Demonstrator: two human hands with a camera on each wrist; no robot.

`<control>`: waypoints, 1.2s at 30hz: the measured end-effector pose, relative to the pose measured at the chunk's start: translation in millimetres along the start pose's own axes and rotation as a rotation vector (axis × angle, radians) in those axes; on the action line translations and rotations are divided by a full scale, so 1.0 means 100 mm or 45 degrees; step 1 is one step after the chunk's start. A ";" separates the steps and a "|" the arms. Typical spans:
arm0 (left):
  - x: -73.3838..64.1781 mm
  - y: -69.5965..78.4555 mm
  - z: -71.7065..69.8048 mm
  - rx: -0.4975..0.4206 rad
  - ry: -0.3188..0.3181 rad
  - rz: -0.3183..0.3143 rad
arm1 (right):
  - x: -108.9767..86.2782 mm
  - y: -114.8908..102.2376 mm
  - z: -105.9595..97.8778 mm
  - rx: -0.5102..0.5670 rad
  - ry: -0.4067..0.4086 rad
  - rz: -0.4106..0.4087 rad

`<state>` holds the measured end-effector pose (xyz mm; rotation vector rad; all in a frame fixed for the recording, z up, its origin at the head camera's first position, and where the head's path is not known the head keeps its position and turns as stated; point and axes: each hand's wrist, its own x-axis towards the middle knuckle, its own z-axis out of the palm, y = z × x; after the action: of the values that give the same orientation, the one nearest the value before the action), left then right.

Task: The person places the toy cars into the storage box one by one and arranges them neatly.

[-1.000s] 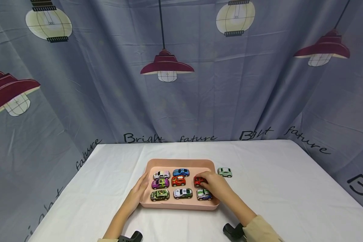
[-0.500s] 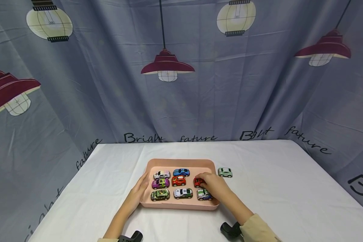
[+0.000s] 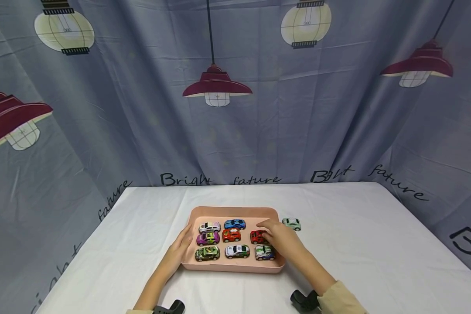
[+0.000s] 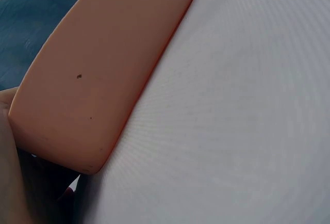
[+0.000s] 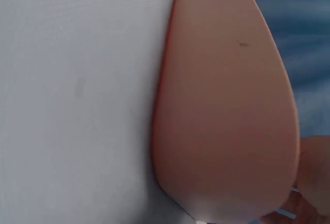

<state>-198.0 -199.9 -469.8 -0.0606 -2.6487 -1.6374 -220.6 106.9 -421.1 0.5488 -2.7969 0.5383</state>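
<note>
A pink tray (image 3: 235, 212) holds several toy cars in loose rows. My left hand (image 3: 178, 247) rests along the tray's left wall, fingers extended. Over the right side of the tray, my right hand (image 3: 281, 237) reaches in with its index finger raised above a red toy car (image 3: 256, 237) and its thumb beside it; the car's right end is hidden. Just below that hand sits a white, green and purple car (image 3: 264, 252). In the left wrist view the tray's outer wall (image 4: 98, 74) meets part of the hand at the left edge.
A pale green toy car (image 3: 291, 223) stands on the white tablecloth (image 3: 361, 244) right of the tray. Other cars in the tray include a blue one (image 3: 234, 224), a purple one (image 3: 207, 238) and a camouflage one (image 3: 207, 253). A patterned curtain (image 3: 235, 139) hangs behind.
My right hand's fingers have spread and lifted off the red car, uncovering more of it. The left hand and the tray have stayed in place.
</note>
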 end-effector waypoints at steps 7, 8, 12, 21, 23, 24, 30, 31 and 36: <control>0.00 0.00 0.00 0.003 0.005 0.012 | 0.00 0.11 -0.13 0.036 0.036 0.095; 0.00 0.00 0.00 0.005 0.007 0.012 | 0.00 0.14 -0.15 0.028 0.060 0.097; 0.01 -0.01 -0.01 0.001 0.002 0.007 | 0.01 0.25 -0.18 0.022 0.136 0.118; 0.01 -0.01 -0.01 -0.012 -0.008 0.005 | 0.08 0.55 -0.12 0.127 0.152 0.201; 0.01 -0.02 -0.01 -0.015 -0.008 0.006 | 0.10 0.62 -0.10 0.142 0.144 0.196; 0.01 -0.02 -0.01 -0.015 -0.007 0.007 | 0.11 0.65 -0.09 0.145 0.142 0.189; 0.01 -0.01 -0.01 -0.015 -0.006 0.009 | 0.14 0.81 -0.03 0.116 0.065 0.145; 0.01 -0.01 -0.01 -0.015 -0.005 0.010 | 0.15 0.83 -0.02 0.111 0.033 0.145; 0.00 0.00 0.00 -0.016 -0.003 0.015 | 0.17 0.91 0.05 0.157 -0.142 0.158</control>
<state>-197.9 -200.4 -469.8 -0.0789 -2.6350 -1.6511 -273.5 178.0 -448.1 0.4440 -2.9329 0.7318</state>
